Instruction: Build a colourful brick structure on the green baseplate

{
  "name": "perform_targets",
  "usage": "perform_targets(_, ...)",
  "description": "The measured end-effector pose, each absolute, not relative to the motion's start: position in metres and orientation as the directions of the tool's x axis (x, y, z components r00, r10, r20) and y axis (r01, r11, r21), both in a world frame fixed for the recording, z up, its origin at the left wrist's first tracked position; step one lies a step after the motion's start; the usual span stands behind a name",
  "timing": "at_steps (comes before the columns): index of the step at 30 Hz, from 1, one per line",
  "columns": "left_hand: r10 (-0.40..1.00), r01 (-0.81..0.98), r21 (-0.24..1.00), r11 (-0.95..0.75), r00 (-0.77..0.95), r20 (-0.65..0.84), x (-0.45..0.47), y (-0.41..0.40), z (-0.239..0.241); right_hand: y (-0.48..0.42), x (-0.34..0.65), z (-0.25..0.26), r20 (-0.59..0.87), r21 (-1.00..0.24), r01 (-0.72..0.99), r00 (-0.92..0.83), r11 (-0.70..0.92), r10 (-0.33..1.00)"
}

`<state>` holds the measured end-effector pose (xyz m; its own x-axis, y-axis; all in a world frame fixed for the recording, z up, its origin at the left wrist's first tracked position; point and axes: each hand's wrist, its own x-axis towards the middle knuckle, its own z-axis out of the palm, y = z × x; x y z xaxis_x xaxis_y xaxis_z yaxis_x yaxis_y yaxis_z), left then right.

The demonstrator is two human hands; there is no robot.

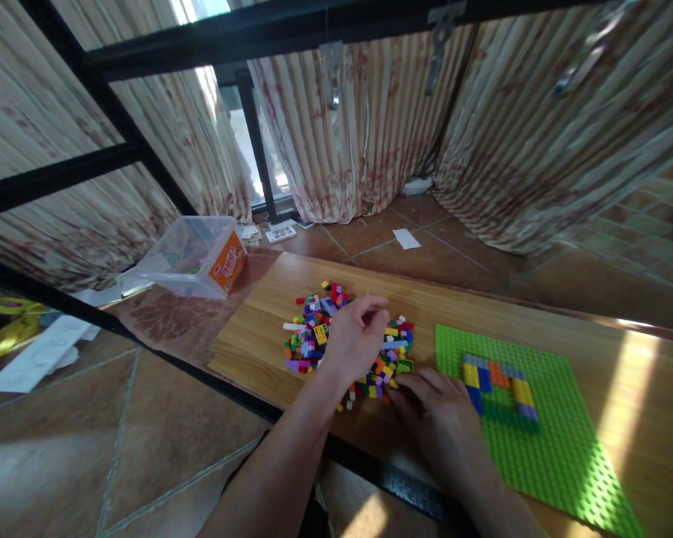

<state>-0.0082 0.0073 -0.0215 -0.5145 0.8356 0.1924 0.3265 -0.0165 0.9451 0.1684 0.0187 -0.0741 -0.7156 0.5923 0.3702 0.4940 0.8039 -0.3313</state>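
Note:
A pile of small multicoloured toy bricks (308, 345) lies on the wooden board. Over its middle is my left hand (354, 335), fingers curled in and thumb close to the index finger; whatever they hold, if anything, is hidden. My right hand (442, 412) rests low at the pile's right edge, its bent fingertips together beside a small yellow brick (393, 383); I cannot make out what is between them. To the right lies a green studded baseplate (561, 456). A low rectangular brick build (499, 375), in grey, blue, orange, yellow and green, is attached to it.
The wooden board (252, 321) has a black metal bar (370, 469) along its near edge. Beyond its left end stands a clear plastic box (194, 250) with an orange label. Black frame bars cross above, before striped curtains (348, 134). Papers lie on the tiled floor.

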Motion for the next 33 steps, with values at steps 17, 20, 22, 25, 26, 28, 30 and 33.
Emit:
perform_targets(17,0.878,0.424,0.905,-0.035,-0.419,0.23,0.011,0.011,-0.018,0.03,0.212,-0.039,0.329,-0.649,0.546,-0.426,0.53,0.842)
perform_targets(20,0.889,0.474,0.88,-0.027,-0.391,0.237,0.017,0.013,-0.019,0.046,0.237,-0.038,0.3,-0.678,0.634,-0.225,0.373,0.927)
perform_targets(22,0.897,0.507,0.861,-0.027,-0.367,0.244,0.021,0.014,-0.02,0.055,0.251,-0.037,0.279,-0.682,0.665,-0.149,0.305,0.949)
perform_targets(25,0.909,0.541,0.84,-0.046,-0.326,0.26,0.026,0.016,-0.023,0.063,0.264,-0.036,0.278,-0.675,0.684,-0.11,0.275,0.954)
perform_targets(26,0.913,0.547,0.836,-0.05,-0.314,0.261,0.028,0.017,-0.023,0.064,0.267,-0.037,0.275,-0.676,0.687,-0.102,0.268,0.956)
perform_targets(28,0.923,0.556,0.83,-0.05,-0.292,0.251,0.032,0.018,-0.024,0.066,0.272,-0.039,0.247,-0.678,0.691,-0.109,0.251,0.963)
perform_targets(30,0.932,0.562,0.825,-0.051,-0.271,0.242,0.036,0.02,-0.024,0.068,0.275,-0.044,0.212,-0.661,0.704,-0.159,0.261,0.964)
perform_targets(33,0.945,0.57,0.819,-0.063,-0.23,0.232,0.044,0.021,-0.024,0.069,0.277,-0.05,0.215,-0.605,0.721,-0.261,0.338,0.941)
